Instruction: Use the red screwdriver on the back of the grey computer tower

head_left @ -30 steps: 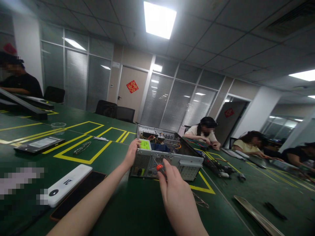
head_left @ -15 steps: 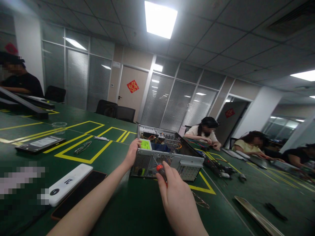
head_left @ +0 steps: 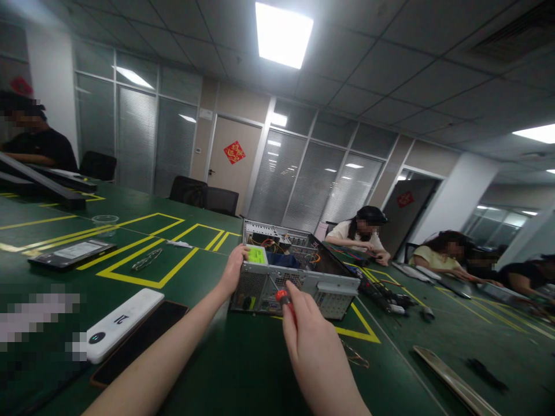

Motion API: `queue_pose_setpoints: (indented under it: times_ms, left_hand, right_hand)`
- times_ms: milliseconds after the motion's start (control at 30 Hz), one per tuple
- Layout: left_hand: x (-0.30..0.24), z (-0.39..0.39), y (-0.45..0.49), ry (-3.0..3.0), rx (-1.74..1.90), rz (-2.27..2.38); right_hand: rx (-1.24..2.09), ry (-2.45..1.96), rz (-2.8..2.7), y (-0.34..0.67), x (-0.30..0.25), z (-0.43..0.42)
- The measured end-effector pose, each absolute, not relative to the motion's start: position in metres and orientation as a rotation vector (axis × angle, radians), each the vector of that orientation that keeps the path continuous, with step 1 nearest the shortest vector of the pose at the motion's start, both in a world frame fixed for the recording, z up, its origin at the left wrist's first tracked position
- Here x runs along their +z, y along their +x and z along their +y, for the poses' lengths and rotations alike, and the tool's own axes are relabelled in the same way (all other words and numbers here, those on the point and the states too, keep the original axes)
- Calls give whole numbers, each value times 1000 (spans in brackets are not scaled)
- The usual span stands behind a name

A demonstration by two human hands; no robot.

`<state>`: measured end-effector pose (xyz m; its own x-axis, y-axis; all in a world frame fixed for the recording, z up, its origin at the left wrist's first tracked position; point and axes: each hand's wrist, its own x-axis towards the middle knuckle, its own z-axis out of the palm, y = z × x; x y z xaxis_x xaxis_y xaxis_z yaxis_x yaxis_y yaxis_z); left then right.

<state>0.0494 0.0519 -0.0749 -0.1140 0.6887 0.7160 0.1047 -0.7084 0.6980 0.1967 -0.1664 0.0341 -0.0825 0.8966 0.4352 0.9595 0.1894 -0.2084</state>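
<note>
An open computer case [head_left: 336, 287] lies on the green table with its perforated rear panel facing me. My left hand [head_left: 235, 264] is closed around its near left corner, beside the power supply with a yellow-green label [head_left: 255, 255]. In my right hand [head_left: 310, 332] is a screwdriver [head_left: 284, 299] with a red and black handle. Its thin shaft points up and left at the rear panel; whether the tip sits on a screw is too small to tell. Cables and boards show inside the case.
Left of me lie a hard drive [head_left: 73, 254], a white power bank [head_left: 125, 325], a dark phone [head_left: 141, 341] and a clear plastic cup [head_left: 104, 225]. Loose cables [head_left: 390, 297] and a metal strip [head_left: 455, 378] lie on the right. Several people sit around the table.
My right hand has turned slightly on the screwdriver handle and shifted a little to the right, its thumb now less visible. My left hand and the case stay in place.
</note>
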Motion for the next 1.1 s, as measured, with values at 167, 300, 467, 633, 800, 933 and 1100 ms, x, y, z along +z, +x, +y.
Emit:
queue_pose_setpoints:
  times_ms: [167,300,467,633,800,933,1100]
  left_hand:
    - [-77,53,50,1722,1880,867]
    - [-76,54,50,1739,1871,887]
    - [-76,54,50,1753,1877,902]
    - [-76,55,49,1788,1864,900]
    - [-77,54,50,1769,1878,894]
    - [-75,52,49,1770,1861,905]
    - [-74,51,49,1758,1863,891]
  right_hand:
    - [-249,-1624,-1993,203,33,-165]
    - [-64,-1708,-1987,200,38,-167]
    - [-25,-1678,-2044,197,38,-168]
    - [-19,-1687,-2124,200,37,-167]
    - [-31,-1626,-2094,204,38,-170]
    - [-4,-1532,-2095,201,36,-175]
    - [36,-1428,-2164,191,30,-170]
